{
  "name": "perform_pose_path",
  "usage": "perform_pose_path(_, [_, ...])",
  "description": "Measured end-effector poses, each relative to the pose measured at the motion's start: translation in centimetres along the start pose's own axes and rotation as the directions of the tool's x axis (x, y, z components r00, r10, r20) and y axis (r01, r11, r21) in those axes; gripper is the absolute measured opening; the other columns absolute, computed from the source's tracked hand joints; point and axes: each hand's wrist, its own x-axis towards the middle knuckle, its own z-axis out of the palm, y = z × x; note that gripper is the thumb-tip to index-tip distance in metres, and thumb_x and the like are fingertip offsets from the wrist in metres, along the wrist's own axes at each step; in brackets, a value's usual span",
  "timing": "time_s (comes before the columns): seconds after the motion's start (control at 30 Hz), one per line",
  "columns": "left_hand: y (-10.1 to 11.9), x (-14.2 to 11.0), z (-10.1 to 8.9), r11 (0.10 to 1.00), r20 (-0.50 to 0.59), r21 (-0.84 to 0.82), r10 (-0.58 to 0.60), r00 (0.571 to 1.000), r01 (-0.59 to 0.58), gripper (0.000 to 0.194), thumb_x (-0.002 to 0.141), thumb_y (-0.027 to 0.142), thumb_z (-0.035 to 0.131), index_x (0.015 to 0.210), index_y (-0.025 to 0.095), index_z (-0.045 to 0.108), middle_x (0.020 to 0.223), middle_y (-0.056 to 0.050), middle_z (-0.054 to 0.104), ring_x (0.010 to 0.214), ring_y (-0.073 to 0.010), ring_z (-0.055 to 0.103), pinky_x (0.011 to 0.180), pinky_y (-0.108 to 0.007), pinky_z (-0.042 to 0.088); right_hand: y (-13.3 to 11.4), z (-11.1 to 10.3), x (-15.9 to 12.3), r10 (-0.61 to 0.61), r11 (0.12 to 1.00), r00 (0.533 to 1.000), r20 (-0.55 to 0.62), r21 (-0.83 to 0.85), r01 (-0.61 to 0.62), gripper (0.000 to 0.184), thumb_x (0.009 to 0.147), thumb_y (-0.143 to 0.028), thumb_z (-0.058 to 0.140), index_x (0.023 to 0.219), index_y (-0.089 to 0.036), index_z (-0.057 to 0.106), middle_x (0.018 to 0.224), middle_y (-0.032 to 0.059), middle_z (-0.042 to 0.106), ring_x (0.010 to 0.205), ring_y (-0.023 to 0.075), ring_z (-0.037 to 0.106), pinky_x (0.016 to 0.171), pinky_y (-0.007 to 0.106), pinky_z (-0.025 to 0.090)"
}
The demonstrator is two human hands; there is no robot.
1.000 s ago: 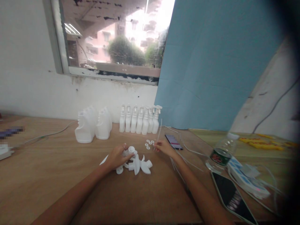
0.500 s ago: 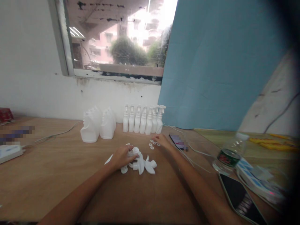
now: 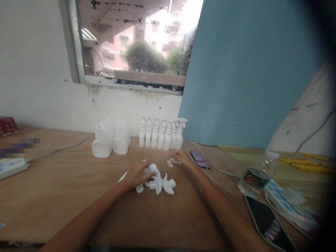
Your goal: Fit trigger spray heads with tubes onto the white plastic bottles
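Observation:
My left hand (image 3: 138, 175) is closed around a white spray trigger head (image 3: 153, 168), its round collar facing up. Several more trigger heads (image 3: 168, 186) lie loose on the wooden table beside and under that hand. Farther forward and to the right, my right hand (image 3: 181, 156) has its fingers pinched together at a small group of flat white ring washers (image 3: 170, 165). Whether a washer is between the fingertips cannot be made out.
Several white spray bottles (image 3: 154, 134) with triggers stand by the wall, with white bottles without heads (image 3: 102, 141) to their left. On the right are a phone (image 3: 201, 160), a water bottle (image 3: 254, 176), a larger phone (image 3: 270, 224), cables and a power strip (image 3: 296, 206).
The view has shifted slightly. My right hand stays at the washers, its fingertips moving a little among them. My left hand keeps hold of the trigger head.

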Motion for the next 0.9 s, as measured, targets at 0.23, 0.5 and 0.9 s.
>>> perform_pose_path(0.23, [0.0,0.0,0.0,0.999,-0.011,0.021,0.034,0.999,-0.034,0.037,0.084,0.054,0.053,0.094,0.020,0.065,0.088,-0.005,0.067,0.080,-0.0197,0.062,0.070,-0.027,0.042,-0.4,-0.3,-0.3,0.040,0.999,0.999,0.003,0.020,-0.040,0.023,0.079,-0.021,0.051,0.072,-0.011,0.070,0.061,0.0058,0.070,0.052,0.0137,0.061,0.049,0.019,0.041])
perform_pose_path(0.5, [0.2,0.0,-0.2,0.996,-0.014,0.074,0.046,0.999,-0.045,0.039,0.085,0.056,0.050,0.091,0.019,0.063,0.086,-0.005,0.067,0.080,-0.0196,0.062,0.069,-0.027,0.041,-1.3,-0.7,-1.3,0.060,0.997,0.995,0.078,0.046,-0.064,0.022,0.075,-0.017,0.050,0.068,-0.011,0.070,0.059,0.0049,0.069,0.052,0.0123,0.062,0.049,0.017,0.041])
perform_pose_path(0.9, [0.1,-0.1,-0.1,1.000,0.014,-0.003,0.024,1.000,-0.024,0.038,0.084,0.056,0.050,0.093,0.021,0.062,0.088,-0.006,0.067,0.082,-0.0208,0.061,0.073,-0.029,0.042,-0.6,-1.1,-2.0,0.116,0.993,0.990,0.079,0.009,-0.117,0.022,0.074,-0.017,0.054,0.055,-0.013,0.066,0.050,0.0050,0.066,0.046,0.0132,0.060,0.047,0.019,0.040])
